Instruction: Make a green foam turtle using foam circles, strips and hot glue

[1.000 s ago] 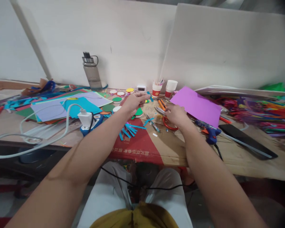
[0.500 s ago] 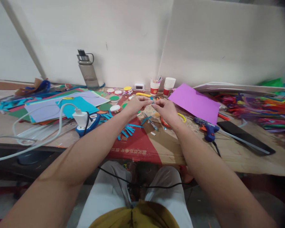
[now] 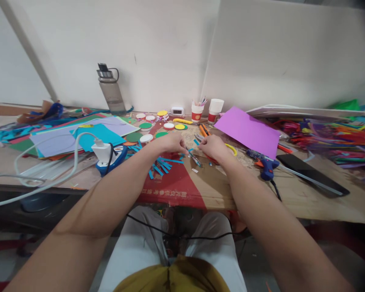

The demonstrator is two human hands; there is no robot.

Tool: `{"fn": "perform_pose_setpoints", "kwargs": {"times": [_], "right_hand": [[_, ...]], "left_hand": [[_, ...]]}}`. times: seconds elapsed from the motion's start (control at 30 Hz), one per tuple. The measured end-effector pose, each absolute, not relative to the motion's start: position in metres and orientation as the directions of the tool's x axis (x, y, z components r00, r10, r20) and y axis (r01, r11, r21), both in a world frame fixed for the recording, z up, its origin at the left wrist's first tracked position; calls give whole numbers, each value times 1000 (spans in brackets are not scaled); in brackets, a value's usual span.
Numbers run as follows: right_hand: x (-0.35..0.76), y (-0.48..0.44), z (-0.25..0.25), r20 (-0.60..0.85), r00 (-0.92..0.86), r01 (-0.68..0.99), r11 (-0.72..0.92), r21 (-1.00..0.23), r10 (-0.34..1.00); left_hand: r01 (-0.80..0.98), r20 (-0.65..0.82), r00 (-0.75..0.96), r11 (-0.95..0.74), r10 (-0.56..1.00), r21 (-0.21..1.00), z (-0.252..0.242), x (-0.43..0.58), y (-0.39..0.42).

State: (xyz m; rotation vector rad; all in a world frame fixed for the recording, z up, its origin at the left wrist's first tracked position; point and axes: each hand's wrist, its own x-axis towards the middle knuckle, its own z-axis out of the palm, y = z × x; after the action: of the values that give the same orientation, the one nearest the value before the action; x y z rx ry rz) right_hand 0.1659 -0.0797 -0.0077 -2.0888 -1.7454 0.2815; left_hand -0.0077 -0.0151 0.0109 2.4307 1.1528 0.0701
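Head view: left hand (image 3: pixel 172 142) and right hand (image 3: pixel 212 147) pinch blue strip (image 3: pixel 190 150) between them

blue paper strip (image 3: pixel 190 150): small, narrow, cut piece
pinched between fingertips of left hand (image 3: pixel 172 142) and right hand (image 3: pixel 212 147), low over the table (image 3: pixel 219 186); tilt unreadable

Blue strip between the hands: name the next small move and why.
Probably lower the blue strip onto the cardboard beside the other cut strips: left hand and right hand meet fingertip to fingertip low over it. Which hand's grip holds it is too small to tell.
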Motion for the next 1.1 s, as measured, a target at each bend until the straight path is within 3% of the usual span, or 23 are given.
{"fn": "perform_pose_setpoints", "kwargs": {"times": [0.2, 0.53, 0.7, 0.87, 1.0, 1.1], "right_hand": [[163, -79, -10, 58, 128, 958, -108, -264, 990], [152, -80, -9, 101, 100, 986, -84, -147, 990], [150, -83, -6, 90, 77, 989, -65, -136, 993], [158, -82, -7, 127, 48, 967, -14, -255, 991], [164, -79, -7, 356, 78, 843, 129, -522, 931], [166, -76, -8, 426, 103, 693, 243, -679, 899]], "left_hand": [[729, -151, 644, -542, 750, 418, 6, -1, -17], [703, -151, 689, -603, 709, 377, 3, -2, -14], [729, -141, 644, -548, 752, 411, 12, -5, -18], [717, -115, 618, -498, 778, 488, 27, -10, -24], [619, -73, 666, -495, 743, 610, 26, -10, -23], [561, -48, 679, -476, 732, 678, 22, -10, -21]]}}
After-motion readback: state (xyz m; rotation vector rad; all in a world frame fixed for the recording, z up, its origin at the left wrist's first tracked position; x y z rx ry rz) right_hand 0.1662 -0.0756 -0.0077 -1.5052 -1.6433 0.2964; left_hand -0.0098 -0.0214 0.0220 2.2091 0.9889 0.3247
